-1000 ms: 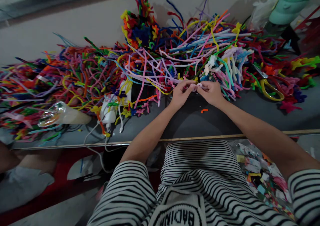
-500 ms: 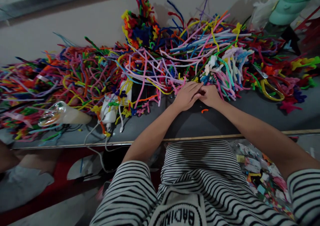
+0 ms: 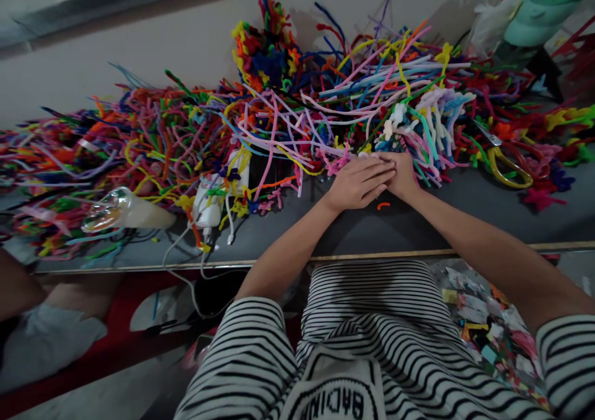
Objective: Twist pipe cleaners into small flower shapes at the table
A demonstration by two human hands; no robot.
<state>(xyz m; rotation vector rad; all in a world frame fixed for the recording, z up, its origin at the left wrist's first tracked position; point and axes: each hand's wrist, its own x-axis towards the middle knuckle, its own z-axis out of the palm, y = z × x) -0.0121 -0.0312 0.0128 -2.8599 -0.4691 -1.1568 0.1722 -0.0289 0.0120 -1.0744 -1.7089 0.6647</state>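
My left hand lies flat, palm down, fingers stretched, across the fingers of my right hand. Both rest on the grey table at the near edge of a big heap of coloured pipe cleaners. A bundle of white and pastel twisted pieces lies just beyond my hands. The small pink piece held earlier is hidden under my hands. A short orange scrap sits on the table just below my hands.
Yellow-handled scissors lie to the right. On the left are a white glue gun with a trailing cord and a clear plastic wrapper. Another person's leg shows at far left; coloured scraps litter the floor.
My hands were pinching a small pink piece between fingertips. The left hand has since slid right and flattened over the right hand, covering the piece.
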